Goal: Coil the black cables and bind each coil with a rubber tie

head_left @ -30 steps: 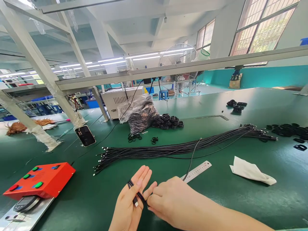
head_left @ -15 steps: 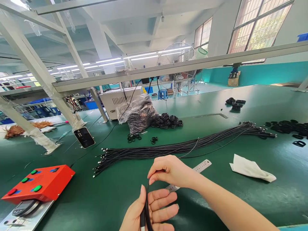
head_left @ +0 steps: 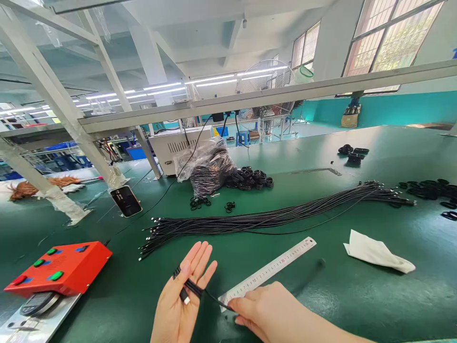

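On the palm of my left hand [head_left: 182, 295] lies a folded black cable [head_left: 193, 287], pressed by the thumb while the fingers stretch out. A connector with a pale metal tip [head_left: 184, 297] sticks out below the thumb. My right hand [head_left: 266, 305] pinches a length of the same cable near the left end of a steel ruler [head_left: 271, 269], which lies slantwise on the green table. Behind both hands a long bundle of black cables [head_left: 243, 224] stretches across the table.
A red box with green buttons [head_left: 60, 267] and a gauge stand at the left. A phone [head_left: 125, 201] leans by the shelf post. Coiled black cables [head_left: 250, 179] sit beside a plastic-wrapped bundle [head_left: 210, 171]. A white cloth [head_left: 376, 252] and more black loops [head_left: 432, 190] are at the right.
My left hand has tilted and moved up and left with the folded cable. My right hand has come down and right, drawing the cable end out sideways and uncovering the ruler.
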Demonstrator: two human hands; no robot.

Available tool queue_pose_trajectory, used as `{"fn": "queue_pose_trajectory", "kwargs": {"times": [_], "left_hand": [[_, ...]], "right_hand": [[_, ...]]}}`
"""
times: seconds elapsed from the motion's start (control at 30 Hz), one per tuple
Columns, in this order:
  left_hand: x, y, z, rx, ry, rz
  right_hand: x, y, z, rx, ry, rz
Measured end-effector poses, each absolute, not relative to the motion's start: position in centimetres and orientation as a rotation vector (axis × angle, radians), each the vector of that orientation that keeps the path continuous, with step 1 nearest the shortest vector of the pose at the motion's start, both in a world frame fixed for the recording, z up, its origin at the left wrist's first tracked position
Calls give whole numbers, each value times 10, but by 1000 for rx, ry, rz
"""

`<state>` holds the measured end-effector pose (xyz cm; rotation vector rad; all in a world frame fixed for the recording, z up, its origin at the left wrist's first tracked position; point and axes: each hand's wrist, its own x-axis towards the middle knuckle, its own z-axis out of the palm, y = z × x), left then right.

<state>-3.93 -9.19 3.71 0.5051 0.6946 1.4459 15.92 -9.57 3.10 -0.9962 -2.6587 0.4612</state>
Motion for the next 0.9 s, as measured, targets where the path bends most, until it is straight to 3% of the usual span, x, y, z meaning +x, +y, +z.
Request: {"fn": "queue_pose_trajectory", "kwargs": {"times": [0.2, 0.4, 0.63, 0.9], "left_hand": [[-20, -99, 28, 554, 829, 1303], [-12, -113, 34, 581, 765, 1043], [-21, -117, 45, 523, 815, 955], [-54, -96, 28, 599, 473, 1399]], "right_hand": [[168, -96, 71, -875, -2753, 46], [167, -61, 100, -853, -2648, 193], [152, -35, 69, -910, -2422, 662], [166, -69, 18, -1218, -2490, 552]]}}
